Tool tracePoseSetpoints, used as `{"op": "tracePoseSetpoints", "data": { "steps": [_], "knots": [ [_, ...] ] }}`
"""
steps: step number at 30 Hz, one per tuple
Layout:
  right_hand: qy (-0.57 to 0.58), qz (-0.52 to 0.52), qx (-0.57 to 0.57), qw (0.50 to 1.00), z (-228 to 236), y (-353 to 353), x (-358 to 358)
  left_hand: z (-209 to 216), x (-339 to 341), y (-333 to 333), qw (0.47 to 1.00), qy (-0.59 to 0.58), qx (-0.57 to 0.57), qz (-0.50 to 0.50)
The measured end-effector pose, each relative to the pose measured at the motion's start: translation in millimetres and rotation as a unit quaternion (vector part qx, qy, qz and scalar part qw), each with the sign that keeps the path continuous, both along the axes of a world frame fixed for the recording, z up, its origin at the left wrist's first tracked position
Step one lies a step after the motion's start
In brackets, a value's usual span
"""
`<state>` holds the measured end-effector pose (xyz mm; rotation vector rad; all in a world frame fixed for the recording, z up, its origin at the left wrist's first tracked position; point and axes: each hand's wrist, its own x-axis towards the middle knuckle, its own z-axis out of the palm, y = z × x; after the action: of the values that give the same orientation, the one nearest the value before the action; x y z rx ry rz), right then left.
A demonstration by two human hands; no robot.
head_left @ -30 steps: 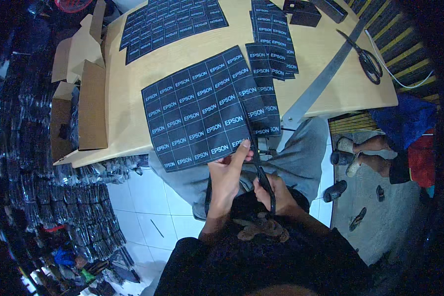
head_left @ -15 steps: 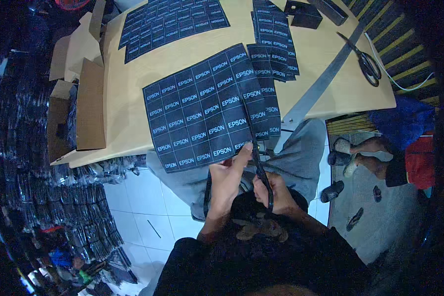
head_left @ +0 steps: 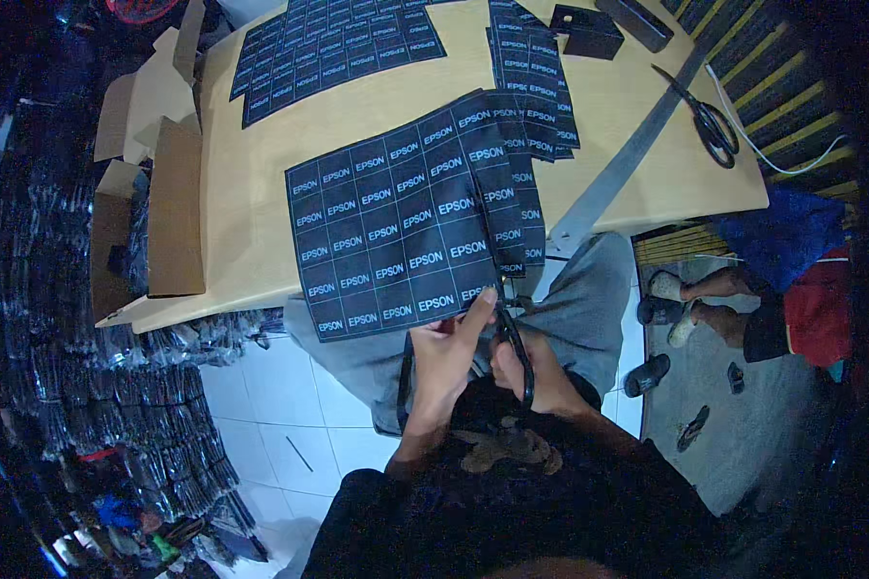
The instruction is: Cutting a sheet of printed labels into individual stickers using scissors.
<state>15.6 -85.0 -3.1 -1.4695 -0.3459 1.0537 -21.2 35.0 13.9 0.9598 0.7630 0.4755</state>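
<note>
The left hand (head_left: 446,355) pinches the near edge of a dark sheet of labels (head_left: 401,232) between thumb and fingers, the sheet lying over the near edge of the wooden table (head_left: 261,193); the right hand (head_left: 541,372) has its fingers curled through the handles of black scissors (head_left: 512,328), whose blades run into the sheet's right side; a cut strip (head_left: 517,207) lies just right of it; a second pair of scissors (head_left: 710,121) rests far right; cardboard boxes (head_left: 154,193) stand on the left.
</note>
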Motion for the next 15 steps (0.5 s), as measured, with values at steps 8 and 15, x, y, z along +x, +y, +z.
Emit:
{"op": "tracePoseSetpoints", "data": {
  "steps": [8, 15],
  "knots": [
    [0.025, -0.017, -0.030, 0.999, 3.5, 4.9, -2.8, -2.2, -2.5, -0.9, 1.000, -0.018, -0.010, -0.006],
    [-0.044, -0.042, 0.055, 0.997, 5.4, 10.9, 1.8, -1.2, -4.6, -5.4, 1.000, -0.008, -0.007, -0.008]
  ]
}}
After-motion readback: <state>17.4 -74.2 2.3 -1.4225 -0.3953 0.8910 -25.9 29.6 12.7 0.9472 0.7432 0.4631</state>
